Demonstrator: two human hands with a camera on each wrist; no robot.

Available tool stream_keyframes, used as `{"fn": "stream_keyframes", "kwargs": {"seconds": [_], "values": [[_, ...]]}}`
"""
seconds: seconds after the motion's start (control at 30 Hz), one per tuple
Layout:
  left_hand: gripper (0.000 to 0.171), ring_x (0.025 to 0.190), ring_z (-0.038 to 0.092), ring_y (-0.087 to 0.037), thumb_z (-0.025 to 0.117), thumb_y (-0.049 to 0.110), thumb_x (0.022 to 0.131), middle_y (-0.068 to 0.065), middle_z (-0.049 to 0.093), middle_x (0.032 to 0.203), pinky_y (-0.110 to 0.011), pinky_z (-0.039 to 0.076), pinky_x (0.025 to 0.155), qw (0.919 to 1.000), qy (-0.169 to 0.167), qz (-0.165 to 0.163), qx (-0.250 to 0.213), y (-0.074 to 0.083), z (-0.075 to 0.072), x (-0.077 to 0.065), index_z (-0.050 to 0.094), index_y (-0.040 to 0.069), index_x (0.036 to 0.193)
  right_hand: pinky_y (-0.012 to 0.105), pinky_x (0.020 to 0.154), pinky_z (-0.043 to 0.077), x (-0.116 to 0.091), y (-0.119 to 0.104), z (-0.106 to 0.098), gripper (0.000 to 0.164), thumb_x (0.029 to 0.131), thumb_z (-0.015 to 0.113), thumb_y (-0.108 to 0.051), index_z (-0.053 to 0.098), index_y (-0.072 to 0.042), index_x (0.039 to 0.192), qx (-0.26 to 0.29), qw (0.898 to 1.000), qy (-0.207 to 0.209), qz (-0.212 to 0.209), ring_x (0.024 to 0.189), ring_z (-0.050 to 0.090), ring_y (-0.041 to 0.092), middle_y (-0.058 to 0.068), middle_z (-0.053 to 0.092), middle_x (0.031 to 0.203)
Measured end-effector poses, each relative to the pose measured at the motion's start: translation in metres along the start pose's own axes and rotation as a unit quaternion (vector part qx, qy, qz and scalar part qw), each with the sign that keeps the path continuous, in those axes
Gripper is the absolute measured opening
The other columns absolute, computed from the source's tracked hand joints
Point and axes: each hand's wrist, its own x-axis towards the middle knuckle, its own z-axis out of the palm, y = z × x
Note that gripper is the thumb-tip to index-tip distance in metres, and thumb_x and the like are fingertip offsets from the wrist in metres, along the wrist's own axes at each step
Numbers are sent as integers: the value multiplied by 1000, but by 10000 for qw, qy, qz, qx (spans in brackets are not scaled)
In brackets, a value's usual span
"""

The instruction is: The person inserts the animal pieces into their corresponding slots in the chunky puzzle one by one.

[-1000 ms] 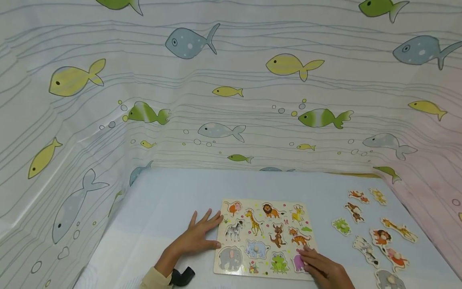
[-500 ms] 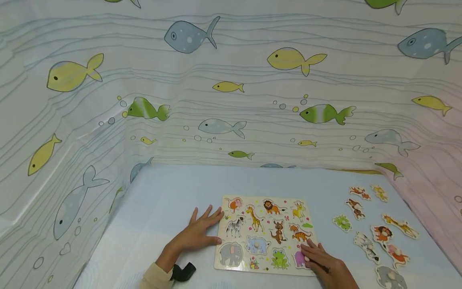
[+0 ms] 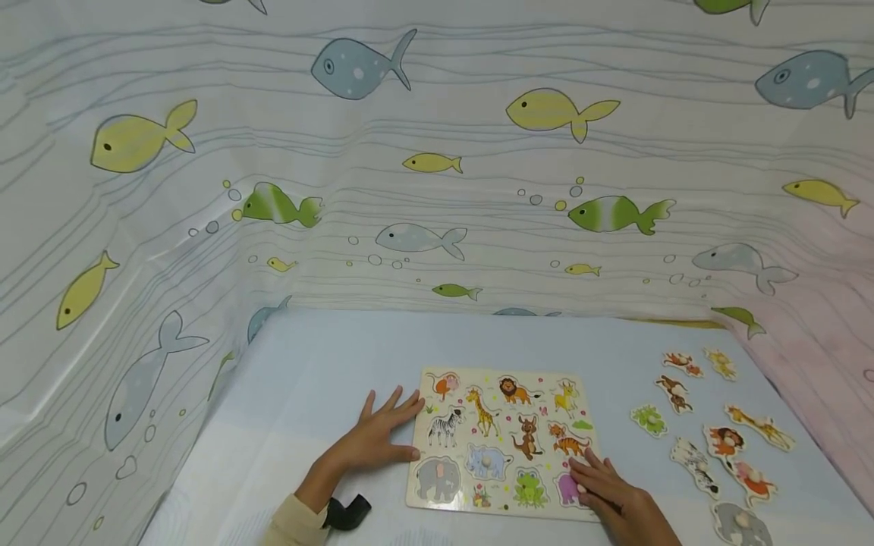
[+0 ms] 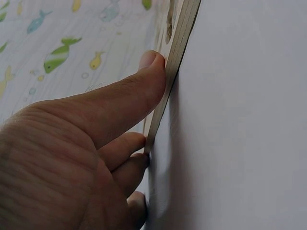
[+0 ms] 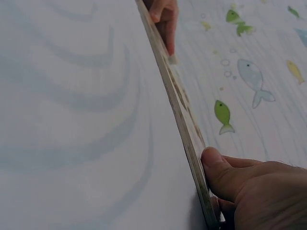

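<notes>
A wooden animal puzzle board (image 3: pixel 471 507) lies flat on the table. My left hand (image 3: pixel 374 442) touches its left edge with fingers spread; in the left wrist view, the thumb (image 4: pixel 152 79) meets the board's side. My right hand (image 3: pixel 617 497) rests on the lower right corner with its fingers mostly straight. Beside those fingers is the purple hippo (image 3: pixel 567 489), partly covered, with a pale knob by the hand. A blue rhino piece (image 3: pixel 488 462) with a knob sits in its slot. In the right wrist view, the right thumb (image 5: pixel 216 165) lies against the board's edge.
Loose knobbed pieces lie to the board's right, among them a frog (image 3: pixel 649 421), a zebra (image 3: pixel 693 462), a lion (image 3: pixel 724 441), a giraffe (image 3: pixel 759 426) and an elephant (image 3: pixel 740 525). Fish-printed cloth (image 3: pixel 423 205) walls the table's back and sides.
The head view has tilted slightly. My right fingers have shifted a little toward the board's right edge, uncovering more of the hippo. My left hand has stayed at the left edge.
</notes>
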Motion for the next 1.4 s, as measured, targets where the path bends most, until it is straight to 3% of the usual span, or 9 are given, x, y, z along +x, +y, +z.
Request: {"fn": "stream_keyframes", "kwargs": {"seconds": [0.17, 0.3, 0.47, 0.6, 0.83, 0.97, 1.03, 1.23, 1.4], "values": [[87, 156, 11, -37, 78, 43, 81, -3, 29, 164, -67, -15, 118, 10000, -1, -4, -5, -2, 1, 0, 39, 17, 154, -1, 111, 18, -2, 2, 0, 50, 78, 79, -3, 71, -14, 126, -14, 9998, -171, -47, 138, 40, -8, 6, 71, 127], [87, 156, 10, -36, 78, 44, 81, -4, 28, 164, -66, -16, 119, 10000, -12, 3, -82, -2, 2, 0, 39, 17, 154, -3, 106, 23, -2, -2, -8, 43, 90, 73, -14, 67, -13, 132, 510, 9929, -373, 1006, 135, 39, -15, 4, 66, 135], [87, 156, 10, -37, 77, 44, 81, -4, 28, 164, -66, -16, 119, 10000, -12, -29, -77, -1, 2, -1, 39, 17, 154, -3, 91, 39, 7, -8, -19, 51, 98, 62, -38, 58, -12, 141, 1621, 9236, 58, 3473, 117, 46, -26, -11, 60, 139], [87, 156, 11, -37, 78, 44, 81, -3, 28, 164, -66, -15, 119, 10000, -20, -63, -19, -2, 2, -1, 39, 17, 154, 1, 88, 46, 11, -8, -23, 57, 99, 59, -43, 53, -10, 144, 2143, 8787, 708, 4207, 109, 52, -24, -22, 63, 130], [86, 155, 11, -38, 77, 45, 82, -4, 29, 164, -67, -15, 119, 10000, 7, 32, -40, -3, 1, 0, 40, 18, 154, 21, 102, 52, 10, 2, -44, 45, 103, 45, 2, 40, 5, 148, 5244, 7824, 2387, 2362, 124, 63, 11, 2, 67, 134], [86, 155, 12, -39, 78, 43, 81, -4, 29, 163, -68, -14, 118, 10000, 14, -13, 17, -4, 1, -2, 40, 17, 154, 25, 108, 47, 10, 18, -72, 48, 102, 31, 14, 39, 7, 148, 6042, 7600, 2173, 1006, 133, 57, 19, 16, 59, 142], [85, 155, 13, -39, 79, 42, 81, -5, 30, 163, -68, -14, 118, 10000, 66, -11, -14, -4, 1, -2, 41, 16, 153, 27, 111, 43, 9, 27, -89, 50, 102, 25, 16, 32, 10, 150, 6187, 7591, 1919, 651, 137, 52, 20, 18, 53, 147], [85, 155, 13, -40, 77, 44, 82, -6, 30, 163, -68, -13, 118, 9999, 74, 85, -115, -3, 4, 1, 41, 14, 153, 21, 108, 45, 0, 56, -140, 51, 100, 26, 19, 26, 13, 151, 5551, 8033, 2088, 549, 137, 53, 15, 14, 52, 150], [85, 155, 13, -39, 78, 44, 81, -5, 30, 163, -67, -13, 119, 9999, 95, 32, -33, -4, 3, 0, 41, 16, 153, 9, 104, 43, -8, 87, -163, 49, 100, 51, 4, 41, 4, 148, 4199, 8314, 3190, 1755, 128, 58, 3, 1, 59, 144]]}}
